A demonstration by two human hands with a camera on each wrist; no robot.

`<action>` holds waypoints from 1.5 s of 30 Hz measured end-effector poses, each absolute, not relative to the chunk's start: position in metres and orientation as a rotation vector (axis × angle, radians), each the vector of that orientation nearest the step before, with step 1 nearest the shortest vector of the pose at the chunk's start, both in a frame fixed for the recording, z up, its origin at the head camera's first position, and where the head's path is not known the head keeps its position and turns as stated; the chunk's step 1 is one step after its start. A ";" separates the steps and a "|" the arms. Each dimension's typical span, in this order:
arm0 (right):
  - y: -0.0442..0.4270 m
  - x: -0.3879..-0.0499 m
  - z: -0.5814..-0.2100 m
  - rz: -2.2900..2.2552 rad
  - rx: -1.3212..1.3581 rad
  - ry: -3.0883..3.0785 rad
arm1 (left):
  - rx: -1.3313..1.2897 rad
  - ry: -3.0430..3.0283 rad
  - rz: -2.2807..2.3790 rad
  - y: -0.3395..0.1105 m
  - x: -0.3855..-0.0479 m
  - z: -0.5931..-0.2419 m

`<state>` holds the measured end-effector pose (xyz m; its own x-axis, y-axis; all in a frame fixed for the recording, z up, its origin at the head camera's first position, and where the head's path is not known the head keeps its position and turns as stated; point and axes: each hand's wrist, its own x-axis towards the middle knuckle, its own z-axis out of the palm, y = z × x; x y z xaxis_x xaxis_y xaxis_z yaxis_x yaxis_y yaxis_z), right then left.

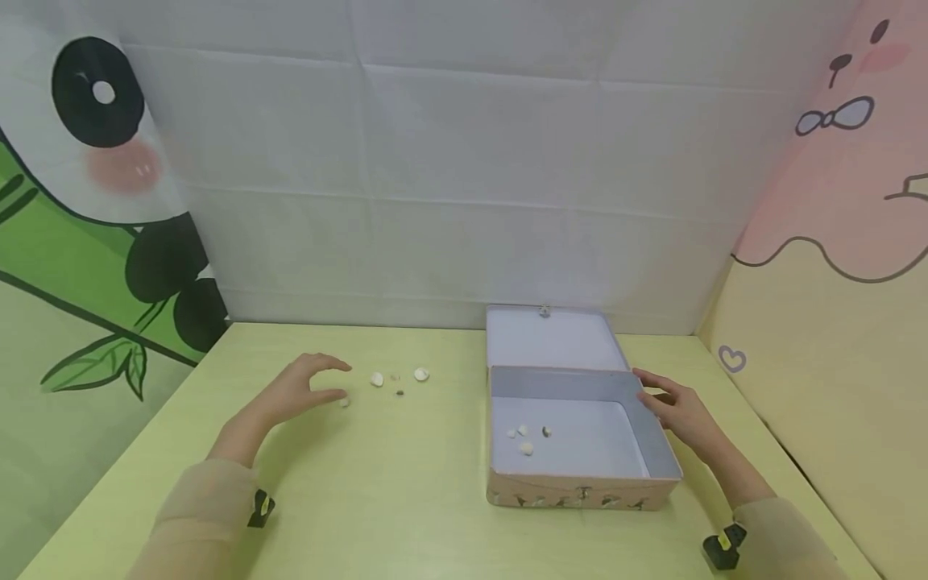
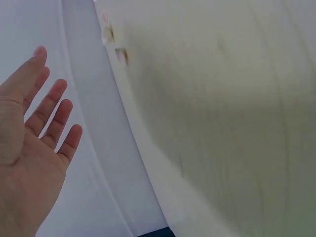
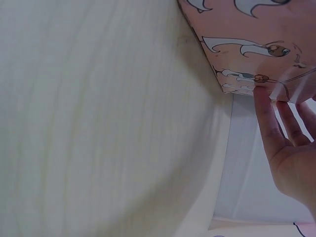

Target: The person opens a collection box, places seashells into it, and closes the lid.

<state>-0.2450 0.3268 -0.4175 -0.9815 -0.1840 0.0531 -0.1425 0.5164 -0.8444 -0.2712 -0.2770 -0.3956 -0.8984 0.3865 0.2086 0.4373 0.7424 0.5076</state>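
My left hand (image 1: 293, 391) hovers over the left side of the table, thumb and fingers spread apart with nothing between them. Just below its thumb tip lies a small pale shell (image 1: 344, 402). To the right are a white shell (image 1: 377, 379), a rounder white shell (image 1: 421, 374) and a small dark shell (image 1: 399, 393). An open pink box (image 1: 583, 491) with a pale lining holds several small shells, among them a whitish one (image 1: 526, 448). My right hand (image 1: 681, 415) touches its right side; in the right wrist view, extended fingers (image 3: 269, 123) rest against the printed outer wall.
The box's lid (image 1: 554, 338) is tipped back toward the white backdrop (image 1: 435, 177). A light wooden table (image 1: 377, 499) lies beneath everything. Printed cloth panels stand at left and right. Each wrist wears a dark strap piece (image 1: 261, 509).
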 end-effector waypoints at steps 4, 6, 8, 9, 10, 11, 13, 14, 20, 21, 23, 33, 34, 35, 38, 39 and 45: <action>0.327 -0.245 -0.418 -1.490 -0.295 2.707 | -0.698 -2.885 -0.821 -0.283 -0.274 -0.405; 0.327 -0.246 -0.419 -1.483 -0.290 2.712 | -0.705 -2.911 -0.793 -0.285 -0.275 -0.410; 0.327 -0.247 -0.420 -1.480 -0.286 2.713 | -0.704 -2.944 -0.780 -0.287 -0.277 -0.414; 0.327 -0.247 -0.421 -1.480 -0.286 2.711 | -0.701 -2.958 -0.773 -0.287 -0.279 -0.415; 0.327 -0.248 -0.422 -1.482 -0.282 2.712 | -0.691 -2.975 -0.769 -0.287 -0.280 -0.417; 0.327 -0.248 -0.422 -1.480 -0.290 2.713 | -0.681 -2.989 -0.768 -0.287 -0.281 -0.418; 0.327 -0.248 -0.423 -1.485 -0.292 2.713 | -0.669 -3.011 -0.761 -0.288 -0.285 -0.422; 0.327 -0.248 -0.423 -1.492 -0.289 2.713 | -0.673 -3.015 -0.752 -0.288 -0.287 -0.424; 0.328 -0.249 -0.424 -1.484 -0.277 2.719 | -0.733 -3.021 -0.645 -0.287 -0.297 -0.433; 0.328 -0.249 -0.424 -1.476 -0.287 2.721 | -0.736 -3.021 -0.630 -0.287 -0.298 -0.434; 0.328 -0.249 -0.424 -1.477 -0.286 2.724 | -0.741 -3.022 -0.619 -0.286 -0.299 -0.435; 0.327 -0.247 -0.421 -1.496 -0.298 2.714 | -0.698 -3.054 -0.640 -0.281 -0.298 -0.433; 0.327 -0.247 -0.420 -1.500 -0.302 2.712 | -0.699 -3.056 -0.636 -0.280 -0.297 -0.432; 0.327 -0.247 -0.420 -1.504 -0.308 2.708 | -0.705 -3.056 -0.633 -0.280 -0.297 -0.431; 0.327 -0.246 -0.419 -1.520 -0.305 2.694 | -0.694 -3.069 -0.632 -0.279 -0.296 -0.428; 0.327 -0.246 -0.419 -1.519 -0.303 2.693 | -0.697 -3.072 -0.626 -0.279 -0.295 -0.427; 0.327 -0.246 -0.418 -1.503 -0.289 2.699 | -0.702 -3.062 -0.594 -0.276 -0.293 -0.420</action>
<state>-0.2460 0.3272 -0.4176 -0.9819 -0.1809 0.0568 -0.1435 0.5134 -0.8461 -0.2930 -0.2760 -0.4203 -0.9020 0.4307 0.0279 0.4099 0.8346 0.3679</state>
